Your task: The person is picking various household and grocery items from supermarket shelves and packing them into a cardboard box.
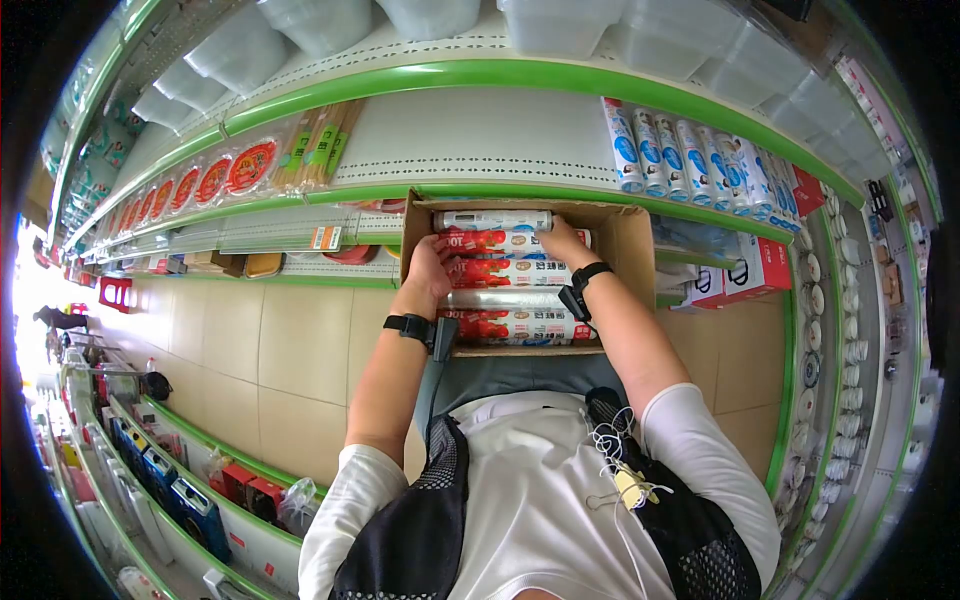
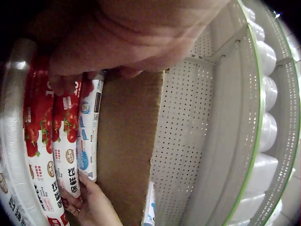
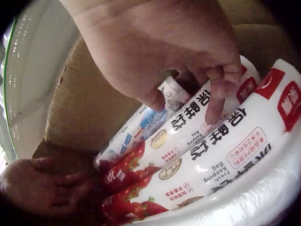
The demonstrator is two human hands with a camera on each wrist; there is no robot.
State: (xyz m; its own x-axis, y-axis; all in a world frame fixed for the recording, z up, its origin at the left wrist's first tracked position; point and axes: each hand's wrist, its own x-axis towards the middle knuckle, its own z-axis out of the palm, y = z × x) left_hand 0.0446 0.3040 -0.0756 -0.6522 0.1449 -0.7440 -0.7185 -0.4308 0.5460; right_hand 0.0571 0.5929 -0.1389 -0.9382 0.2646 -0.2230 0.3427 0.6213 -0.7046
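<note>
An open cardboard box (image 1: pixel 630 245) holds several long rolls lying side by side. Closest to the shelf lies a white-and-blue roll (image 1: pixel 495 220). Beside it is a roll of fresh-keeping bags (image 1: pixel 500 242) with a red tomato print. My left hand (image 1: pixel 430 268) grips the left end of this bag roll, its fingers bent over the top. At the other end my right hand (image 3: pixel 164 52) holds the same roll, with fingers over its near side and thumb by the white-and-blue roll. Another tomato-print roll (image 3: pixel 221 146) and a clear plastic-wrapped roll (image 1: pixel 510 299) lie nearer my body.
The box stands against a green-edged shelf (image 1: pixel 450 190). On that shelf are white-and-blue rolls (image 1: pixel 665 155) to the right, skewer packs (image 1: pixel 320 145) and red-labelled packs (image 1: pixel 250 165) to the left. Clear plastic tubs (image 1: pixel 560 25) line the shelf above. Tiled floor (image 1: pixel 290 340) shows beside me.
</note>
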